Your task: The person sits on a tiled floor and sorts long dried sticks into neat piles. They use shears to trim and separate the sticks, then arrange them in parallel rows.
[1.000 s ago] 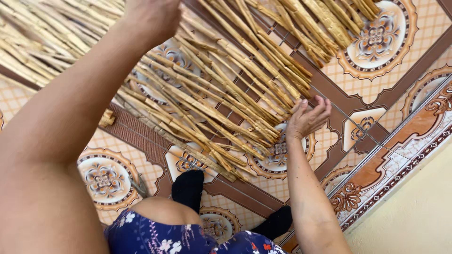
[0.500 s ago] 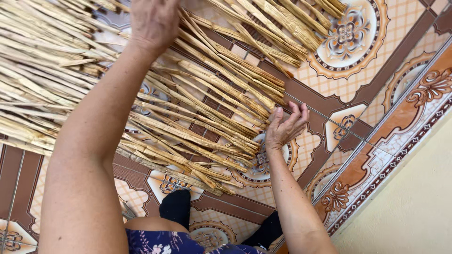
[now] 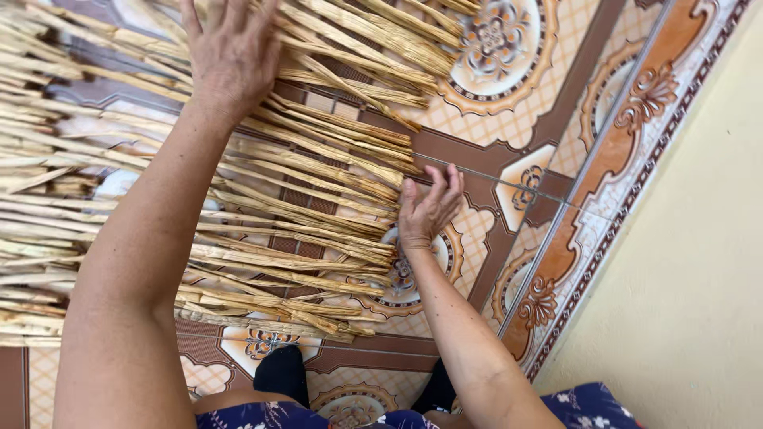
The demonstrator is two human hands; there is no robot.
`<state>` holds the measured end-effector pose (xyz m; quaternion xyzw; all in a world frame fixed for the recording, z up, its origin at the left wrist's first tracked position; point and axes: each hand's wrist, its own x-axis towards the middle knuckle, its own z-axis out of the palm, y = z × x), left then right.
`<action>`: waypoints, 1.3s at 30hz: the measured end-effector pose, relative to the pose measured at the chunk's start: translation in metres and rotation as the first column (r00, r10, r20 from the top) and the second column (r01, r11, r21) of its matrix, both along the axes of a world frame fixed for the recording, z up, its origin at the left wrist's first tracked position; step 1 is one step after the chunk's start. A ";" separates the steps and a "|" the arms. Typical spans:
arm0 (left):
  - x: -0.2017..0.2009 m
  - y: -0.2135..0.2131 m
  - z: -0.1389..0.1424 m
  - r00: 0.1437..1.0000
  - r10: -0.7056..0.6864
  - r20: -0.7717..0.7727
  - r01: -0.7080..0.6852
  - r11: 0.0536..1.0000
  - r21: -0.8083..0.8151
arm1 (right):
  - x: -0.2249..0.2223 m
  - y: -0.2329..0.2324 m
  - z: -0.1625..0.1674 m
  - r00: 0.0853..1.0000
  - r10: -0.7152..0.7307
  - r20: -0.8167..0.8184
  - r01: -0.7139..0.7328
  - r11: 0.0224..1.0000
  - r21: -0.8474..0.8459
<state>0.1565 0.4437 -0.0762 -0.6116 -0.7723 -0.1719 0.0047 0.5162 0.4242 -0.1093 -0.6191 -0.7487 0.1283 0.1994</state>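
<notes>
A wide spread of dry, pale yellow reed strips (image 3: 302, 199) lies across the patterned tile floor (image 3: 517, 119). My left hand (image 3: 230, 52) rests flat on the strips near the top of the view, fingers spread and holding nothing. My right hand (image 3: 429, 208) sits at the ends of the strips, fingers apart, touching the tips against the floor.
A cream wall (image 3: 699, 262) runs along the right edge, bordered by an orange and brown tile strip (image 3: 604, 191). My dark-socked feet (image 3: 280, 375) and floral blue clothing (image 3: 262, 415) show at the bottom.
The view has shifted so the strips and tiles sit further right and lower. My right hand moved leftward along the strip ends; my left hand stays pressed on the pile.
</notes>
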 end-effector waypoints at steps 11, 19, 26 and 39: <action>0.035 -0.053 0.014 0.980 -0.017 0.198 0.055 0.980 -0.191 | -0.003 -0.001 0.019 0.998 -0.004 -0.061 0.005 1.000 0.003; 0.082 -0.170 0.031 0.952 -0.216 0.218 0.226 0.974 -0.023 | 0.002 0.002 0.021 0.990 0.032 -0.139 -0.034 0.999 -0.011; 0.102 -0.271 0.029 0.978 -0.029 0.207 0.065 0.984 -0.168 | -0.002 -0.027 0.043 0.654 -0.033 -0.756 -0.140 0.977 -0.164; 0.136 -0.320 0.005 0.982 -0.114 0.148 0.149 0.956 -0.253 | 0.034 -0.060 0.035 0.745 0.065 -0.664 -0.182 0.977 -0.109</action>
